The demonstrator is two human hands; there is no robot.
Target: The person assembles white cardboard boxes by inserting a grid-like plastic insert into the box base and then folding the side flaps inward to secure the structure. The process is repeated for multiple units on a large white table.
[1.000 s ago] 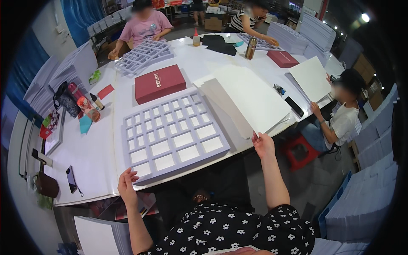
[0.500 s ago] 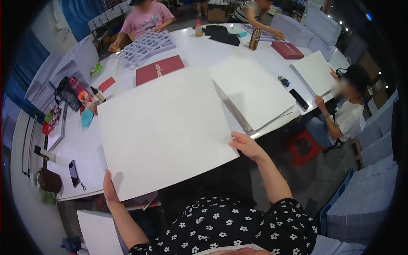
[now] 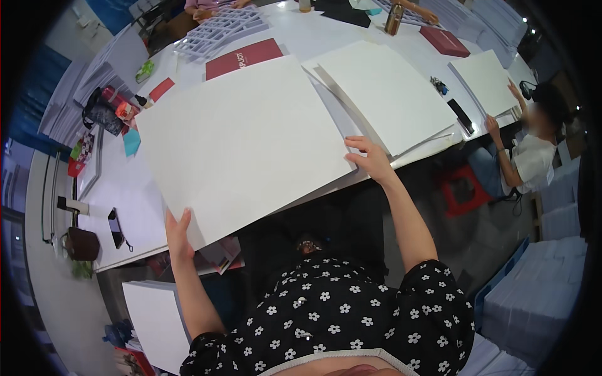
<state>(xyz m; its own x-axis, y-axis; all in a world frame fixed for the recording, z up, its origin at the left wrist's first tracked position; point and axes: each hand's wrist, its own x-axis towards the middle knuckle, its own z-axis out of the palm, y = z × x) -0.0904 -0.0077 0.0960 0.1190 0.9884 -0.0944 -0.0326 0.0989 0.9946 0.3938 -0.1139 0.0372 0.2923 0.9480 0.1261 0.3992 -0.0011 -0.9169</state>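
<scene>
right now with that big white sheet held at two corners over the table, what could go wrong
The large white board is gripped only at its near edge by the left hand and right hand, so it might sag or slip. Its far edge lies close to the red box and could catch it. Its right edge overlaps the stack of white sheets and may shift them.

White boards, dark red boxes, a spotted black top

The large board (image 3: pixel 241 135) is plain white, as are the stacked sheets (image 3: pixel 389 88) beside it, the far sheets (image 3: pixel 486 78) and the table (image 3: pixel 119 200). Two flat boxes, one near (image 3: pixel 241 57) and one far (image 3: pixel 444 41), are dark red. The moulded tray (image 3: pixel 222 28) is pale grey-white. A small card (image 3: pixel 162 89) is red, a paper scrap (image 3: pixel 131 141) turquoise, the phone (image 3: pixel 115 228) black. The person's top (image 3: pixel 338 316) is black with small white flowers; the stool (image 3: pixel 463 191) is red.
</scene>
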